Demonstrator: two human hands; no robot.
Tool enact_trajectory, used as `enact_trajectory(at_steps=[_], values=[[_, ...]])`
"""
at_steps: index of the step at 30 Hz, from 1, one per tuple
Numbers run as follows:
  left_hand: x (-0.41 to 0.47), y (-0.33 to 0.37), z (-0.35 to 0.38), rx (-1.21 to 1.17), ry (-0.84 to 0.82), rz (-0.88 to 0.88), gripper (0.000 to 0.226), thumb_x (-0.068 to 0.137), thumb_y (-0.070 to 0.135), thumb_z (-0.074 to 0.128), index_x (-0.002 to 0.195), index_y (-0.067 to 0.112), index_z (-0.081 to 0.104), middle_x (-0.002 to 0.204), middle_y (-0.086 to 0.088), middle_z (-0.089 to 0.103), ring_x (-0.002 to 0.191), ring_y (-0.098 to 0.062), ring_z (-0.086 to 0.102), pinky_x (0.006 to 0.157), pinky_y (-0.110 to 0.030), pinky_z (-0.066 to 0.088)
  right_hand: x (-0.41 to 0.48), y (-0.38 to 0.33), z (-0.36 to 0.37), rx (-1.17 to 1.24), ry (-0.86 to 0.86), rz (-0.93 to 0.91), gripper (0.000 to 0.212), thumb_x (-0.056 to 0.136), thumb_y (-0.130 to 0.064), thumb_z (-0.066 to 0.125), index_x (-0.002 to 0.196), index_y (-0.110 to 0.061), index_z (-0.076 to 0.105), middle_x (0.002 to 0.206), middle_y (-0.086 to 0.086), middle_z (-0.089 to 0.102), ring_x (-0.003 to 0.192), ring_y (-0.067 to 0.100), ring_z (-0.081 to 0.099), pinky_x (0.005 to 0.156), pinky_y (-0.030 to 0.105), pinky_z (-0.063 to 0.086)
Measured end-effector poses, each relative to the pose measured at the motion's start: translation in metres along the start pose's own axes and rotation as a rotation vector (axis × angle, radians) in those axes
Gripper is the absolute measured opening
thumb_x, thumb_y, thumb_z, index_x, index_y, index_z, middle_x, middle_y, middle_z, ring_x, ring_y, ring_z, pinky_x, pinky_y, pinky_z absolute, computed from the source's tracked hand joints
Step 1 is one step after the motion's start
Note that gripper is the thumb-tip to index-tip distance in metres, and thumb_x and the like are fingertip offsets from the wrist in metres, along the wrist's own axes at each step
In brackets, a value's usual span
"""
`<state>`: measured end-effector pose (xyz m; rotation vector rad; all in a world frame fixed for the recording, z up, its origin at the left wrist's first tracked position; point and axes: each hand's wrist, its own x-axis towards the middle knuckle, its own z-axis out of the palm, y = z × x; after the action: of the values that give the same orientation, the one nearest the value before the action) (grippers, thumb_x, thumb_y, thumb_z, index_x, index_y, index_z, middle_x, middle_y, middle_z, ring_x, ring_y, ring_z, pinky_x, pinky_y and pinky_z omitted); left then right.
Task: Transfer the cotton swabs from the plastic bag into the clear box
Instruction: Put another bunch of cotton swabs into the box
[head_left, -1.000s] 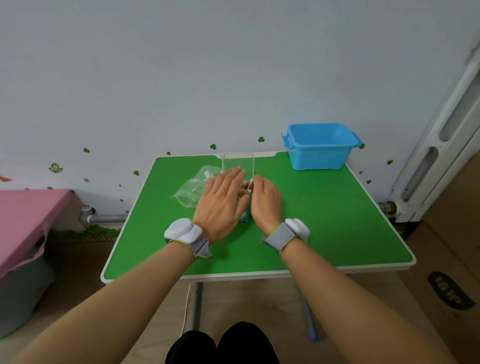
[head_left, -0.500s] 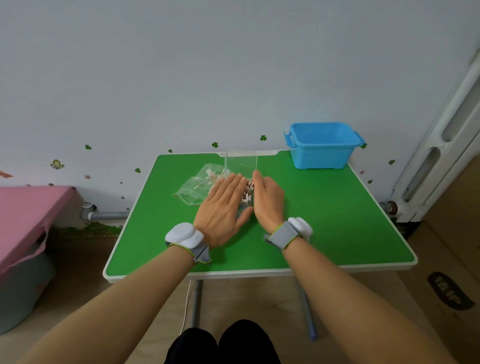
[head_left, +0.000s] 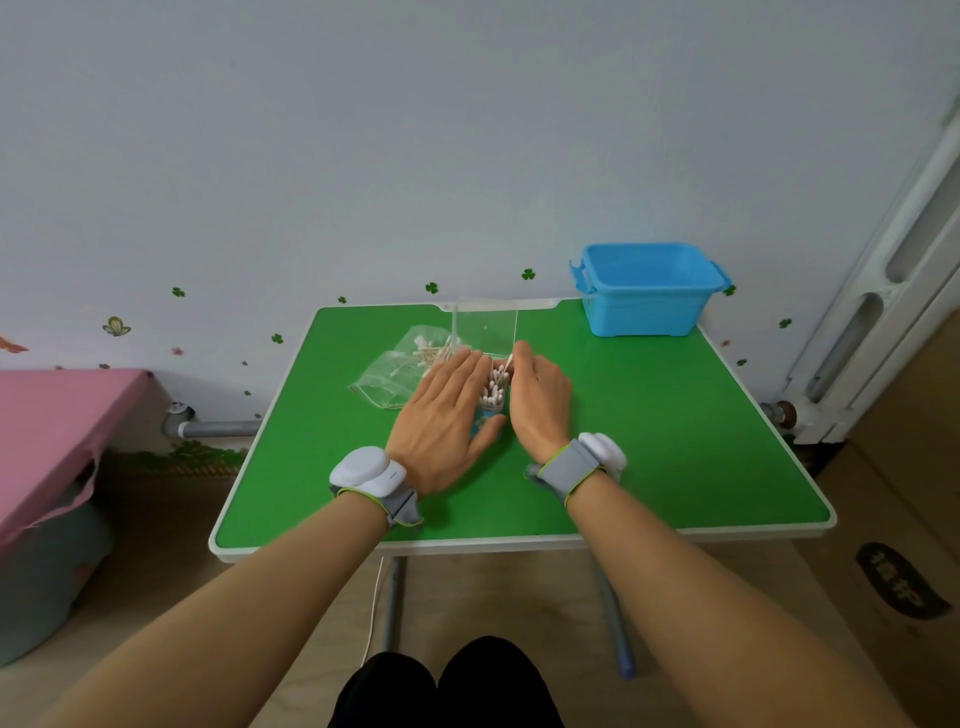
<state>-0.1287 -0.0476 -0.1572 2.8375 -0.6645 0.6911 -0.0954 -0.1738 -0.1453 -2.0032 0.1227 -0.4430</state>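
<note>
A small clear hard-plastic box (head_left: 485, 332) sits mid-counter on the smooth green counter (head_left: 675, 441), its flat lid upright at twelve o'clock. Thin white-tipped cotton swabs (head_left: 493, 387) stand on end inside. The left hand (head_left: 447, 421) lies flat-fingered against its nine o'clock wall. The right hand (head_left: 537, 400) pinches a single cotton swab (head_left: 509, 359) (tip up). At ten o'clock rests the crinkled transparent plastic bag (head_left: 389, 376) — more swabs lie flat inside it.

Green table (head_left: 675, 441), blue tub (head_left: 647, 296), pink cover (head_left: 52, 431)
</note>
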Motion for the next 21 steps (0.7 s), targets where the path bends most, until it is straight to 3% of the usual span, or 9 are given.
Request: enact_trajectory(at_steps=[5, 8, 10, 13, 21], values=[[-0.0007, -0.0009, -0.0020, 0.001, 0.044, -0.021, 0.069, 0.095, 0.045, 0.039, 0.148, 0.003, 0.025, 0.155, -0.013, 0.026, 0.146, -0.023, 0.018, 0.120, -0.034, 0.012, -0.0023, 0.0000, 0.0004, -0.024, 0.007, -0.068, 0.054, 0.098, -0.032, 0.041, 0.048, -0.013, 0.036, 0.050, -0.003, 0.041, 0.046, 0.008, 0.036, 0.044, 0.013, 0.031], [-0.0037, -0.0015, 0.0010, -0.021, 0.022, -0.018, 0.066, 0.095, 0.043, 0.043, 0.146, 0.004, 0.030, 0.152, -0.013, 0.032, 0.145, -0.024, 0.022, 0.120, -0.033, 0.014, -0.0018, -0.0019, -0.0014, 0.014, -0.017, -0.002, 0.052, 0.098, -0.034, 0.037, 0.052, -0.010, 0.040, 0.052, 0.002, 0.047, 0.047, 0.012, 0.038, 0.040, 0.018, 0.027], [-0.0029, -0.0025, 0.0006, -0.035, 0.030, -0.018, 0.065, 0.095, 0.043, 0.044, 0.146, 0.004, 0.031, 0.152, -0.013, 0.033, 0.145, -0.023, 0.023, 0.120, -0.034, 0.016, -0.0002, -0.0050, -0.0010, 0.037, -0.029, 0.060, 0.054, 0.098, -0.038, 0.032, 0.057, -0.005, 0.046, 0.059, 0.008, 0.054, 0.052, 0.017, 0.043, 0.047, 0.028, 0.031], [-0.0012, -0.0029, -0.0004, -0.039, 0.038, -0.025, 0.068, 0.095, 0.044, 0.041, 0.148, 0.005, 0.023, 0.155, -0.012, 0.026, 0.146, -0.023, 0.019, 0.120, -0.035, 0.014, 0.0018, -0.0058, -0.0001, 0.053, -0.032, 0.105, 0.055, 0.097, -0.039, 0.033, 0.054, -0.008, 0.048, 0.058, 0.006, 0.056, 0.053, 0.020, 0.046, 0.050, 0.027, 0.033], [-0.0005, -0.0018, 0.0026, -0.094, 0.000, -0.029, 0.067, 0.095, 0.040, 0.044, 0.147, 0.002, 0.026, 0.154, -0.013, 0.027, 0.147, -0.023, 0.015, 0.121, -0.034, 0.013, 0.0001, -0.0085, 0.0023, 0.063, -0.056, 0.135, 0.054, 0.088, -0.045, 0.047, 0.047, -0.010, 0.041, 0.044, -0.003, 0.045, 0.044, 0.014, 0.038, 0.046, 0.026, 0.031]])
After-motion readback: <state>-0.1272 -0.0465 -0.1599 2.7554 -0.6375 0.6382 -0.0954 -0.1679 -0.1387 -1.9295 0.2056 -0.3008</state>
